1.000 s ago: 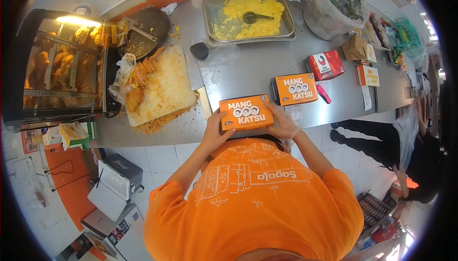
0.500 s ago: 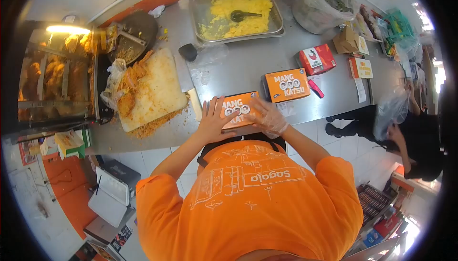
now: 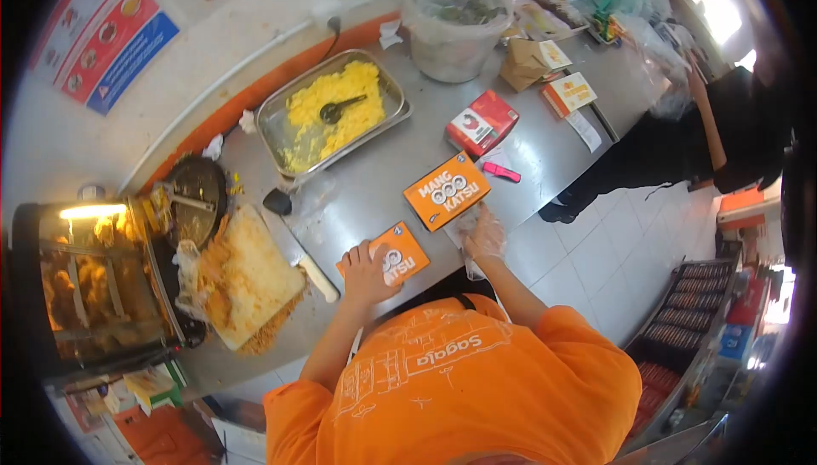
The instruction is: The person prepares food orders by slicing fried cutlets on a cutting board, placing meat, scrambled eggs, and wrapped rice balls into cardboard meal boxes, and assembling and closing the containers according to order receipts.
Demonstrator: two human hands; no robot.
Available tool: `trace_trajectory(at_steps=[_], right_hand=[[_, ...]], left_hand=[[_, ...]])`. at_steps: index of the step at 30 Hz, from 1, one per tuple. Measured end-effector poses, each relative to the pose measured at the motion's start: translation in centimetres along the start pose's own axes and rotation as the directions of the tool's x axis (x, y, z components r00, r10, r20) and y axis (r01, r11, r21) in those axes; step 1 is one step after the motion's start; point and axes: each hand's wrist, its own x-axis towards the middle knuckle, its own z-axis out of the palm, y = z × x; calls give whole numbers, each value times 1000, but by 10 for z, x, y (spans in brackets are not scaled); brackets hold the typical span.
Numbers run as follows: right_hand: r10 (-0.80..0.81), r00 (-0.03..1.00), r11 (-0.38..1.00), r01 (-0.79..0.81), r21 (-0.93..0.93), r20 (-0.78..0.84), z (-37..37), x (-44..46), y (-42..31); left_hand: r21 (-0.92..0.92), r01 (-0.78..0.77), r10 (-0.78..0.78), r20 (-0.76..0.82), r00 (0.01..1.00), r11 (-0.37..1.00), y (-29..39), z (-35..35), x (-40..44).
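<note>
My bare left hand [image 3: 369,274] lies flat with fingers spread on a closed orange box [image 3: 406,252] printed with white lettering, covering its left part. A second orange box [image 3: 447,192], reading "MANG KATSU", sits farther up and to the right. My right hand [image 3: 485,239], in a clear plastic glove, is at that box's lower right edge, one finger stretched toward it. A white paper slip [image 3: 460,225] shows between the box and the glove; whether the fingers grip it is unclear. Left of my left hand lies a knife with a pale handle [image 3: 318,279].
A crumb-covered cutting board [image 3: 264,278] lies left, beside a lit glass food warmer [image 3: 102,273]. Behind are a metal tray [image 3: 271,129] with yellow food and a black scoop, a bagged tub [image 3: 451,50], a red box [image 3: 482,122] and a pink marker [image 3: 502,172]. Another person stands right.
My right hand has left the nearer orange box and moved right to the other one. My left hand stays on the nearer box. The camera view has turned.
</note>
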Motion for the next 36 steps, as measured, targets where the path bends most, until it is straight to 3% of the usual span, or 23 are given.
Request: trace_trajectory(at_steps=[2, 5, 7, 9, 12, 15, 16, 17, 19, 22, 25, 27, 30, 33, 34, 35, 36], right_hand=[[108, 990, 993, -112, 32, 93, 4, 14, -2], [89, 987, 984, -108, 144, 136, 39, 28, 31], [58, 937, 980, -120, 161, 344, 48, 29, 61], [77, 904, 990, -119, 76, 421, 15, 11, 63], [-20, 846, 973, -106, 205, 532, -70, -12, 50], [-104, 935, 857, -88, 507, 339, -76, -8, 50], [-151, 968, 840, 19, 542, 200, -57, 5, 52], [-190, 979, 823, 120, 556, 70, -31, 19, 53], [-58, 995, 843, 2, 537, 87, -18, 43, 35], [-48, 968, 916, 141, 377, -245, 3, 59, 23], [5, 969, 812, 140, 567, -246, -14, 51, 32], [153, 980, 735, -27, 678, -127, -12, 46, 57], [277, 960, 691, -173, 702, -35, -5, 52, 117], [283, 958, 731, -247, 637, 47, -36, 61, 154], [275, 958, 746, -267, 610, 83, -49, 69, 158], [223, 969, 799, -247, 548, 111, -54, 80, 163], [167, 975, 849, -217, 483, 144, -59, 92, 168]], left_hand=[[-2, -10, 10, -43, 999, 1000, 3, -1, -1], [14, 119, -119, 11, 993, 993, 7, -3, -7], [20, 173, -174, 32, 984, 985, 7, -2, -6], [52, 192, -193, 20, 981, 980, 11, -13, -11], [71, 196, -197, 11, 980, 978, 16, -32, -8], [67, 150, -149, -15, 989, 986, 25, -50, 15], [62, 133, -132, -21, 991, 989, 29, -53, 24], [110, 115, -108, -68, 992, 987, 34, -50, 35], [74, 19, -14, -66, 998, 997, 58, -58, 68], [29, -116, 118, -107, 987, 993, 93, -41, 123], [64, -118, 120, -22, 993, 991, 111, -7, 161], [117, -116, 104, 103, 989, 986, 121, 2, 176], [87, -236, 228, 93, 969, 968, 115, 2, 184], [-93, -187, 133, -408, 903, 978, 80, 35, 169], [-461, 16, -220, -392, 893, 887, 86, 40, 164], [-759, 178, -535, -253, 806, 626, 96, 47, 156], [-896, 271, -650, -25, 759, 350, 99, 51, 148]])
